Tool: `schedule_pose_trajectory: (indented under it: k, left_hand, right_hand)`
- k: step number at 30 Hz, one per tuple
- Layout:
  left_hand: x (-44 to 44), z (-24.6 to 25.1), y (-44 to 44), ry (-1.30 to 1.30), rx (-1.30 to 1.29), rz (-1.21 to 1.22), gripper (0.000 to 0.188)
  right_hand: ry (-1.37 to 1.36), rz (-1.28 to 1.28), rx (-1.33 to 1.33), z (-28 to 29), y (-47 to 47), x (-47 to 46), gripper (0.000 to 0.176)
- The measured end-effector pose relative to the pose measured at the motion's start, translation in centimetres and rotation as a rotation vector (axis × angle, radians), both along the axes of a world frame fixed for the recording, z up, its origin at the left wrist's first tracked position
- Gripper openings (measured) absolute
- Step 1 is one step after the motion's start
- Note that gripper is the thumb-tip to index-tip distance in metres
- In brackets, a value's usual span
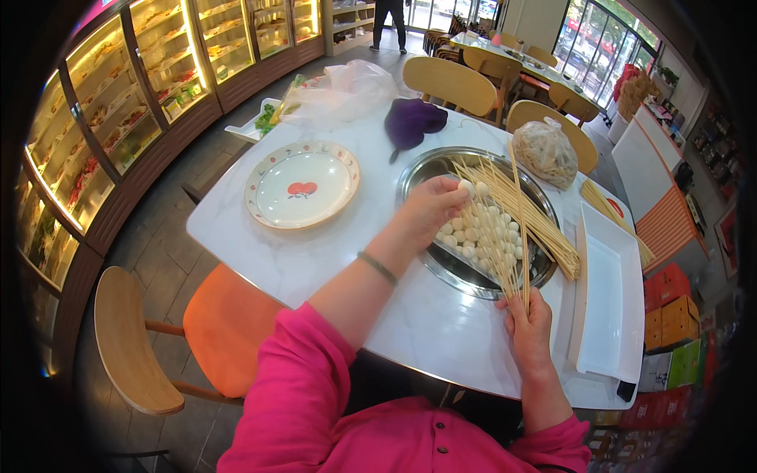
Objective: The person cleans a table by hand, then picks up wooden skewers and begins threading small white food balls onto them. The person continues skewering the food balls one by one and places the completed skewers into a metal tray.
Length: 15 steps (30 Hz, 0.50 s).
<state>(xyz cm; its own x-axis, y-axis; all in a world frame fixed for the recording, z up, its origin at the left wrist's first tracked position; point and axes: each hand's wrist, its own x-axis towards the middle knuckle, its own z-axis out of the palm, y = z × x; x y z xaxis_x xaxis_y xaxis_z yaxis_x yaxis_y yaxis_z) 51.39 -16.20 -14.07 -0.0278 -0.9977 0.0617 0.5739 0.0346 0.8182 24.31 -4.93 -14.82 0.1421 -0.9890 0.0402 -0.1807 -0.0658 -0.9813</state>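
Observation:
My left hand pinches a small white ball, perhaps a peeled quail egg, over a round steel basin. Another ball shows just beside it; whether either is on a skewer tip I cannot tell. Several thin bamboo skewers are gripped near their lower ends by my right hand, fanning up across the basin. Beneath them, many white balls lie in what looks like a clear plastic bag or tray inside the basin. A thick bundle of bamboo skewers rests over the basin's right side.
On the white table are a patterned plate, a purple cloth, a tied plastic bag and a white rectangular tray. More skewers lie beyond the tray. An orange-seated chair stands left; a person stands far back.

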Motion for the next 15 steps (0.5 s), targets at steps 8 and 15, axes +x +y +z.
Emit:
schedule_pose_trajectory:
  k: [8,15]
  left_hand:
    - [4.2,0.4,-0.5,-0.717,-0.044,0.589,0.021]
    - [2.6,-1.3,-0.7,-1.586,-0.276,0.528,0.018]
  right_hand:
    - [0.040,-0.032,-0.033,1.0,0.0,0.3,0.023]
    - [0.022,-0.056,-0.050,0.3,-0.4,-0.3,0.017]
